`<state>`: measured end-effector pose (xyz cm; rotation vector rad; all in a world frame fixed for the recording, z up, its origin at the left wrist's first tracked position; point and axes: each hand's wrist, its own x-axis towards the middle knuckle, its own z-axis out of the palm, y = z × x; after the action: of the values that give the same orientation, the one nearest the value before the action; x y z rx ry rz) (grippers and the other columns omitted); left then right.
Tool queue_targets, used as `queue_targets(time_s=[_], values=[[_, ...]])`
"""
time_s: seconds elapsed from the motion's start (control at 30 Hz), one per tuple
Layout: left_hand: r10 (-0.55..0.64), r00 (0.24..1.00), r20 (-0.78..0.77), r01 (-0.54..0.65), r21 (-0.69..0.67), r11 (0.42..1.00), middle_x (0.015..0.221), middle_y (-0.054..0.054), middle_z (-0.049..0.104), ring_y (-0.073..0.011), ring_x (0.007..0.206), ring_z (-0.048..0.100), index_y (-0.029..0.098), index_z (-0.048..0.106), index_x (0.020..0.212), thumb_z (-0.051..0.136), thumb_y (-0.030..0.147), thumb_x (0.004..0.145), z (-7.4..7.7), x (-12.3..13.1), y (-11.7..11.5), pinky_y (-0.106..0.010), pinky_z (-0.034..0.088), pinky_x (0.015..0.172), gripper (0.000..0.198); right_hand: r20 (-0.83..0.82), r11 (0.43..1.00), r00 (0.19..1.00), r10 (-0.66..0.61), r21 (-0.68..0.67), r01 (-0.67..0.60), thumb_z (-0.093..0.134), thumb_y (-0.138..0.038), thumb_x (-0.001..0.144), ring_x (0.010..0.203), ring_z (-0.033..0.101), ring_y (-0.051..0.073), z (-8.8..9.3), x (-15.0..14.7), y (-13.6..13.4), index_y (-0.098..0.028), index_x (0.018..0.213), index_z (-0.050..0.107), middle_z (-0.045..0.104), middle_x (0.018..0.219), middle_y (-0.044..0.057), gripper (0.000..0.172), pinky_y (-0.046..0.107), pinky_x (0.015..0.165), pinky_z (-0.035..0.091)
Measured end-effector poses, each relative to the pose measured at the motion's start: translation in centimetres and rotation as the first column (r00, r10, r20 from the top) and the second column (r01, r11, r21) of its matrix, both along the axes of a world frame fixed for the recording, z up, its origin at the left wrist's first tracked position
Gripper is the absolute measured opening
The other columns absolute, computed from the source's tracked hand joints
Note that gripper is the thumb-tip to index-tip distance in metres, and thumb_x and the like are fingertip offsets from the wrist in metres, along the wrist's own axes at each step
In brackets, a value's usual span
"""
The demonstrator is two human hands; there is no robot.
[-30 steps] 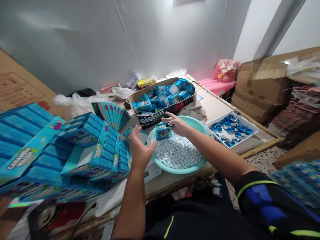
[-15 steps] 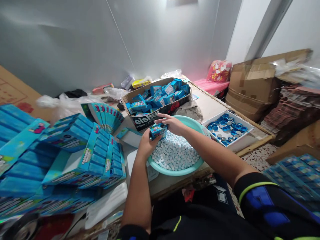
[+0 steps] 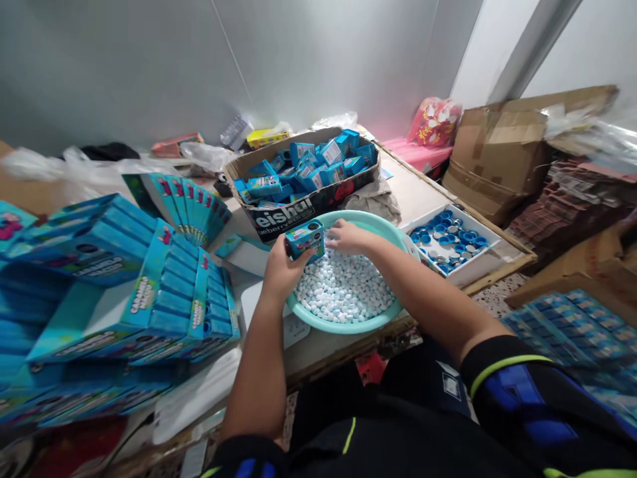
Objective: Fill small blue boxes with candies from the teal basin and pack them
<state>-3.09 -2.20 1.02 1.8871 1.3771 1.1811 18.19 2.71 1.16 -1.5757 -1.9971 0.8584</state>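
Observation:
My left hand [image 3: 283,269] is closed around a small blue candy box [image 3: 305,240], held tilted over the left rim of a turquoise basin [image 3: 343,327]. Many small white and pale blue candies [image 3: 348,289] fill the basin. My right hand [image 3: 351,238] is over the back of the candies, just right of the box. Its fingers are bent inward, and whatever is between them is hidden.
Behind the basin stands a carton [image 3: 293,216] full of small blue boxes. To the right, a white tray [image 3: 460,265] holds blue and silver caps [image 3: 448,239]. Blue display boxes [image 3: 164,305] are stacked at left, beside fanned printed cards [image 3: 186,209]. Cardboard boxes [image 3: 488,153] stand at far right.
My right hand has gone from above the small box down to the candies, its fingers now bent. The small box in my left hand is turned more upright. The camera view has shifted slightly.

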Motion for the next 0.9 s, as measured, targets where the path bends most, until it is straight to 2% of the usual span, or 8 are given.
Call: queue_targets(time_s=[0.07, 0.23, 0.37, 0.47, 0.63, 0.77, 0.83, 0.9], values=[[0.031, 0.999, -0.018, -0.031, 0.015, 0.999, 0.111, -0.010, 0.074, -0.0281, 0.106, 0.071, 0.020, 0.062, 0.115, 0.080, 0.048, 0.082, 0.0, 0.0, -0.3, -0.040, 0.055, 0.096, 0.047, 0.144, 0.997, 0.989, 0.045, -0.065, -0.036, 0.080, -0.055, 0.079, 0.134, 0.050, 0.048, -0.2, -0.1, -0.9, -0.022, 0.111, 0.072, 0.056, 0.139, 0.018, 0.047, 0.062, 0.114, 0.040], [0.081, 0.996, -0.035, -0.081, 0.002, 0.997, 0.112, -0.011, 0.073, -0.0296, 0.108, 0.070, 0.020, 0.061, 0.113, 0.079, 0.049, 0.082, 0.0, -0.2, -0.3, -0.041, 0.054, 0.096, 0.046, 0.127, 0.992, 0.985, 0.113, -0.072, -0.105, 0.092, -0.069, 0.057, 0.129, 0.053, 0.055, 0.0, -0.3, -3.7, -0.020, 0.113, 0.074, 0.059, 0.137, 0.023, 0.077, 0.066, 0.108, 0.044], [0.055, 0.995, -0.082, -0.054, 0.014, 0.998, 0.110, -0.011, 0.073, -0.0306, 0.109, 0.069, 0.021, 0.062, 0.112, 0.078, 0.050, 0.083, 0.1, -0.1, -0.2, -0.043, 0.053, 0.098, 0.044, 0.073, 0.983, 0.981, 0.182, -0.043, -0.179, 0.090, -0.069, 0.061, 0.109, 0.066, 0.044, -0.3, 0.3, -4.2, -0.024, 0.110, 0.076, 0.072, 0.111, 0.016, 0.068, 0.054, 0.096, 0.052], [0.050, 0.995, -0.085, -0.047, 0.036, 0.998, 0.111, -0.010, 0.073, -0.0314, 0.111, 0.069, 0.021, 0.063, 0.114, 0.078, 0.049, 0.084, 0.3, -0.1, -0.4, -0.044, 0.053, 0.099, 0.043, -0.002, 0.990, 0.990, 0.139, -0.020, -0.139, 0.096, -0.061, 0.057, 0.102, 0.068, 0.038, -0.5, 0.5, -3.6, -0.027, 0.104, 0.077, 0.075, 0.102, 0.010, 0.061, 0.046, 0.089, 0.052], [0.056, 0.994, -0.095, -0.051, 0.058, 0.997, 0.111, -0.011, 0.072, -0.0314, 0.110, 0.068, 0.021, 0.063, 0.115, 0.078, 0.049, 0.084, 0.3, 0.0, -0.7, -0.044, 0.053, 0.100, 0.045, -0.097, 0.998, 0.993, 0.066, 0.009, -0.066, 0.089, -0.036, 0.071, 0.076, 0.060, 0.022, -0.1, 0.7, -2.9, -0.020, 0.076, 0.069, 0.065, 0.071, 0.000, 0.026, 0.030, 0.068, 0.042], [0.065, 0.992, -0.108, -0.058, 0.075, 0.996, 0.106, -0.009, 0.073, -0.0292, 0.104, 0.068, 0.021, 0.066, 0.111, 0.079, 0.049, 0.083, 0.1, -0.1, -0.8, -0.041, 0.053, 0.096, 0.042, -0.236, 0.999, 0.972, -0.020, -0.037, 0.011, 0.063, -0.033, 0.089, 0.053, 0.049, 0.013, 0.8, 1.2, -2.8, -0.019, 0.077, 0.064, 0.057, 0.059, -0.002, 0.017, 0.026, 0.050, 0.034], [0.060, 0.992, -0.107, -0.051, 0.089, 0.995, 0.106, -0.007, 0.073, -0.0278, 0.102, 0.068, 0.021, 0.067, 0.111, 0.080, 0.047, 0.081, 0.0, -0.2, -0.8, -0.040, 0.054, 0.095, 0.042, -0.440, 0.992, 0.890, -0.121, -0.083, 0.094, 0.060, -0.032, 0.088, 0.046, 0.044, 0.012, 1.5, 1.1, -2.6, -0.021, 0.076, 0.060, 0.056, 0.058, -0.002, 0.016, 0.024, 0.043, 0.031], [0.042, 0.993, -0.106, -0.030, 0.109, 0.994, 0.108, -0.007, 0.072, -0.0270, 0.103, 0.067, 0.022, 0.067, 0.113, 0.080, 0.046, 0.081, 0.0, -0.2, -0.8, -0.040, 0.053, 0.096, 0.042, -0.684, 0.971, 0.689, -0.238, -0.155, 0.182, 0.064, -0.032, 0.083, 0.043, 0.041, 0.010, 2.3, 0.7, -2.3, -0.021, 0.077, 0.058, 0.055, 0.058, -0.002, 0.014, 0.022, 0.039, 0.026]])
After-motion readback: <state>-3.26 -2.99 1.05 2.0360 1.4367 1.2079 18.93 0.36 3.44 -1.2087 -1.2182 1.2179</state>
